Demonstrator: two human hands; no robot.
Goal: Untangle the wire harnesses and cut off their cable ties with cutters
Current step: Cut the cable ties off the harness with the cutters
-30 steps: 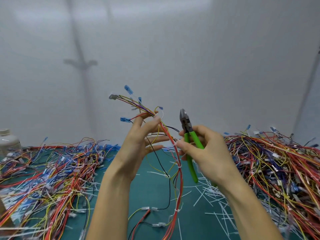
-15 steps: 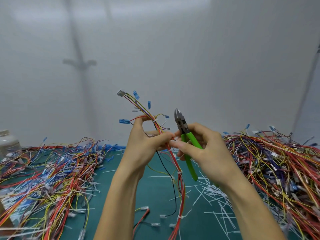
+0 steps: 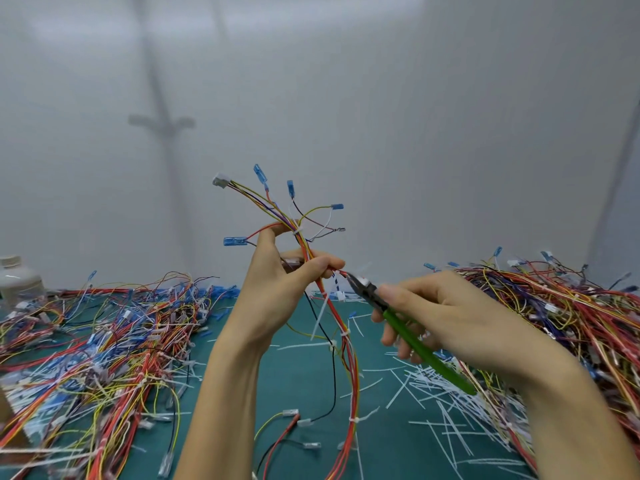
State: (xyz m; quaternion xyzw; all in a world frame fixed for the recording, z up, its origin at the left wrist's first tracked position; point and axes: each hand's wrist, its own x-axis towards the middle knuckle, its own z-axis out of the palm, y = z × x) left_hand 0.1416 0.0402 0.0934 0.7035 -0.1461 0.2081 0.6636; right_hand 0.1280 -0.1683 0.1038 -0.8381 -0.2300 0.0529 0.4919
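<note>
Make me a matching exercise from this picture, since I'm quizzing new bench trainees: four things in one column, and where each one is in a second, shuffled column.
Things
1. cutters
2. wire harness
3. white bottle
4. cut cable ties

Places
A. standing at the far left
B. gripped and raised by the left hand
C. lying loose on the green mat
D. held in the right hand

Pairs: 1-D, 2-B, 3-A, 4-C
</note>
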